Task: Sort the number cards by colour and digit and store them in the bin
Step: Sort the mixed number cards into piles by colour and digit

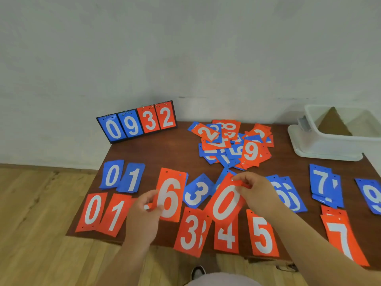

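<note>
My left hand [145, 213] pinches the left edge of a red 6 card [172, 195], held above the table. My right hand [255, 193] pinches the top of a red 0 card [223, 203], tilted, with a blue card behind it. Sorted cards lie face up on the brown table [162, 153]: blue 0 [112, 175], blue 1 [132, 178], red 0 [92, 212], red 1 [115, 214], blue 3 [196, 193], red 3 [190, 232], red 4 [225, 237], red 5 [262, 235], blue 6 [290, 195], blue 7 [323, 182], red 7 [342, 238], blue 9 [371, 195]. An unsorted pile [233, 144] lies behind.
A white bin [321, 141] with a cardboard divider stands at the table's back right corner. A scoreboard stand [137, 121] showing 0 9 3 2 leans at the back left against the wall. Wooden floor lies to the left and in front; a shoe [198, 272] shows below.
</note>
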Demonstrator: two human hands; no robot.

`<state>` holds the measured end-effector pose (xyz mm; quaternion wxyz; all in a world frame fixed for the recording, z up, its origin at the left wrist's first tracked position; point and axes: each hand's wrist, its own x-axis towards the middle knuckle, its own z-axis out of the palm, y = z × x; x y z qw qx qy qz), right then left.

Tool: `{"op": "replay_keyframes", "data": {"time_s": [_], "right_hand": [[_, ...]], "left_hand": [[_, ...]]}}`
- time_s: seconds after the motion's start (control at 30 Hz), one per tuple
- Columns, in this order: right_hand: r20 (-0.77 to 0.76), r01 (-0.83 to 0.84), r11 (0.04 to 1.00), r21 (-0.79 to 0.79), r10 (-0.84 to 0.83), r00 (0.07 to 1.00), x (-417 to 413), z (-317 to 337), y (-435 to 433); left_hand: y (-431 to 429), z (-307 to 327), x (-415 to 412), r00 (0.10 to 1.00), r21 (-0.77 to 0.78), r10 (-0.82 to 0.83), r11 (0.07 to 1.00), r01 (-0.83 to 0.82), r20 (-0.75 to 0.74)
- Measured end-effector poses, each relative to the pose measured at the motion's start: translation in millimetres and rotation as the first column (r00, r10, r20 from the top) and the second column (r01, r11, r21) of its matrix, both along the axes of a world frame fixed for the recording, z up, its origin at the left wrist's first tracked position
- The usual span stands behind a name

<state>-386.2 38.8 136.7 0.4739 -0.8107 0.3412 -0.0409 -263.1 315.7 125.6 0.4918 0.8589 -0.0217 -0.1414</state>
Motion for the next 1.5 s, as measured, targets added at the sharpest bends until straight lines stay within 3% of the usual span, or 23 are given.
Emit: {"op": "replay_keyframes", "data": {"time_s": [0.27,0.43,0.67,0.87,1.0,1.1,1.17,1.27,1.33,1.4,1.5], "right_hand": [[-0.089,0.097,0.990,-0.103,-0.107,0.990,-71.8,-35.4,-14.5],[-0.229,0.208,0.972,-0.107,-0.228,0.947,-152.0,-43.7,-39.4],[-0.304,0.321,0.936,-0.145,-0.351,0.886,-244.8,-47.9,-66.5],[-0.306,0.320,0.942,-0.103,-0.336,0.891,-295.5,-58.8,-106.9],[-0.312,0.266,0.960,-0.091,-0.281,0.907,-314.3,-60.6,-144.4],[-0.327,0.224,0.971,-0.088,-0.240,0.914,-318.7,-58.3,-161.9],[-0.318,0.213,0.975,-0.060,-0.221,0.922,-316.1,-55.7,-170.7],[-0.287,0.188,0.982,0.009,-0.178,0.941,-300.5,-56.7,-172.8],[-0.235,0.173,0.982,0.074,-0.151,0.960,-279.1,-55.7,-168.5],[-0.161,0.113,0.985,0.129,-0.092,0.983,-248.2,-50.3,-157.2],[-0.083,0.013,0.977,0.214,0.005,0.997,-197.4,-37.5,-128.3]], "left_hand": [[-2.0,-39.3,-56.5,0.991,-0.008,-0.061,0.998,0.060,-0.115],[-54.6,-59.2,-95.1,0.950,-0.020,-0.253,0.967,0.254,-0.183],[-170.3,-83.5,-156.6,0.846,-0.031,-0.501,0.863,0.504,-0.184],[-242.5,-107.7,-216.9,0.796,0.135,-0.586,0.786,0.604,-0.150],[-276.1,-139.2,-244.6,0.739,0.386,-0.672,0.670,0.635,-0.050],[-284.8,-145.7,-259.1,0.716,0.629,-0.698,0.543,0.556,-0.031],[-289.5,-138.0,-264.0,0.731,0.677,-0.682,0.550,0.489,0.026],[-286.3,-119.4,-262.2,0.778,0.540,-0.625,0.674,0.505,0.053],[-275.7,-98.2,-258.9,0.814,0.230,-0.580,0.789,0.570,-0.029],[-257.3,-77.5,-254.8,0.783,-0.029,-0.605,0.793,0.608,-0.146],[-219.7,-62.0,-242.4,0.782,-0.118,-0.588,0.809,0.576,-0.209]]}}
